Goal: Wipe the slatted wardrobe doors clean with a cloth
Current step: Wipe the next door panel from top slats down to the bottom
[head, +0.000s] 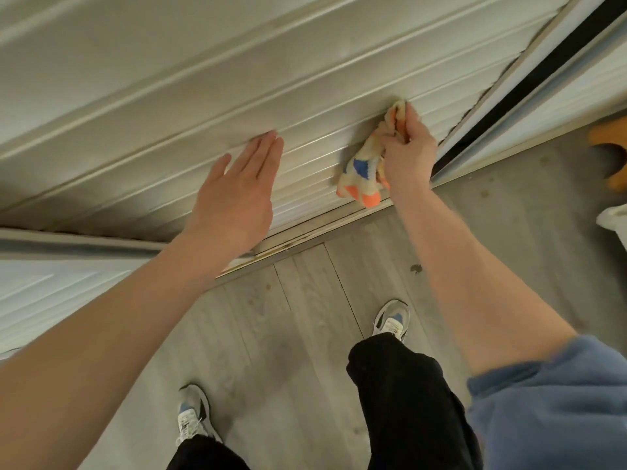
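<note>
Mid-wipe: right hand (409,149) grips the cloth (364,167) against the slats (305,157) near the door's right edge; left hand (237,195) flat, bracing (fingers straight). Next, likely a steady stroke along the slats.

Grey plank floor (271,317), orange object (609,135) — far right

Cream cloth (364,164) with blue and orange patches, bunched against white slatted wardrobe door (305,157), lower slats
</note>
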